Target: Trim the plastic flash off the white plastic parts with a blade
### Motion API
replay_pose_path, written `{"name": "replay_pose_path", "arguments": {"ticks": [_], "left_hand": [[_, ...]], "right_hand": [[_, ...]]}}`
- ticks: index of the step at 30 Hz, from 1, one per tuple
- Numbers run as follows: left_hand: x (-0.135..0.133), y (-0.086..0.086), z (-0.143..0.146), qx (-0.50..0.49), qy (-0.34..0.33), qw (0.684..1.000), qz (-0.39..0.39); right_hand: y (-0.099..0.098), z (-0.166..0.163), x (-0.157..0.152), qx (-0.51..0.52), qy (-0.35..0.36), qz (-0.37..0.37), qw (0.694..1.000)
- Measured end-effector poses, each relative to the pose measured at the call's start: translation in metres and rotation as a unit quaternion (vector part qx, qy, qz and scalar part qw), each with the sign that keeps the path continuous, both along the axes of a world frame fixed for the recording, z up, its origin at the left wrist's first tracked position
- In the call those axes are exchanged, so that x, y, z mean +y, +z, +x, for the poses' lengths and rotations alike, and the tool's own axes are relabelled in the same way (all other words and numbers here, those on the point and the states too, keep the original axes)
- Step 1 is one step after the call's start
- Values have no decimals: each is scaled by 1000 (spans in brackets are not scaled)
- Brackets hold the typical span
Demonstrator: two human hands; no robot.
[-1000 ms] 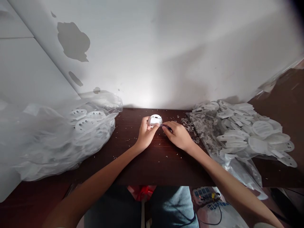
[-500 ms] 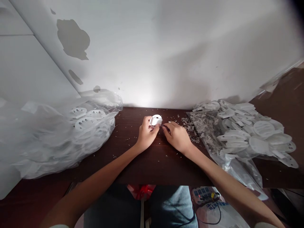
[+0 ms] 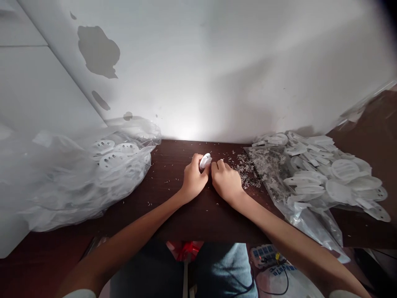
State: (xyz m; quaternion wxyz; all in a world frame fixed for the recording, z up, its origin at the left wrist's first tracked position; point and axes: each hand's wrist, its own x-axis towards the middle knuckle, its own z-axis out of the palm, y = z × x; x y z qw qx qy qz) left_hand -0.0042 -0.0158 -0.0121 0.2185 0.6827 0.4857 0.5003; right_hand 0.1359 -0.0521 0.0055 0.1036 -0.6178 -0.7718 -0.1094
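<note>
A white oval plastic piece (image 3: 205,161) stands tilted, nearly edge-on, above the dark table (image 3: 186,219). My left hand (image 3: 194,178) is closed on it, thumb in front and fingers behind. Close to its right side, my right hand (image 3: 226,180) is closed with the fingers curled in. Its fingertips face the plastic piece, and whatever they hold, if anything, is hidden. A scatter of tiny pale and metallic bits (image 3: 248,169) lies just beyond my right hand.
On the left a clear plastic bag (image 3: 77,194) bulges with white oval pieces showing metal inserts. To the right, a heap of white oval pieces (image 3: 344,169) lies on clear plastic sheeting (image 3: 310,215). A white wall (image 3: 198,82) rises behind the table. A power strip (image 3: 265,253) sits below the edge.
My left hand has turned the white piece from facing me to nearly edge-on. My right hand has moved slightly left, its fingers curling further in beside the piece.
</note>
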Motion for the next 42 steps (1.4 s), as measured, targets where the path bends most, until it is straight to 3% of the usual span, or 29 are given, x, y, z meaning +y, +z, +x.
{"name": "replay_pose_path", "arguments": {"ticks": [4, 8, 11, 13, 17, 19, 23, 27, 29, 34, 37, 42], "left_hand": [[12, -4, -2, -116, -19, 989, -92], [25, -9, -5, -285, -89, 931, -209], [26, -6, -7, -303, -130, 918, -222], [24, -2, -9, -277, -126, 929, -212], [16, 5, -14, -69, -61, 990, -107], [14, 7, -17, 59, -40, 997, -15], [15, 6, -20, 221, -64, 954, 191], [19, 8, -23, 287, -72, 915, 275], [19, 11, -25, 300, -68, 909, 280], [17, 20, -28, 300, -71, 916, 257], [15, 23, -27, 297, -118, 920, 228], [11, 21, -22, 227, -177, 942, 172]], "right_hand": [[5, 4, 2, 19, 14, 22, 999], [10, 21, 9, 151, 9, 34, 988], [11, 33, 16, 292, 20, 5, 956], [11, 37, 19, 393, 45, -26, 918], [12, 38, 21, 555, 56, -70, 827], [13, 36, 20, 627, 62, -117, 768], [14, 29, 17, 732, 75, -225, 639], [17, 28, 16, 782, 97, -233, 570], [18, 30, 16, 783, 104, -239, 564], [14, 34, 21, 753, 101, -249, 600], [10, 38, 26, 758, 92, -232, 602], [10, 48, 31, 719, 95, -226, 651]]}}
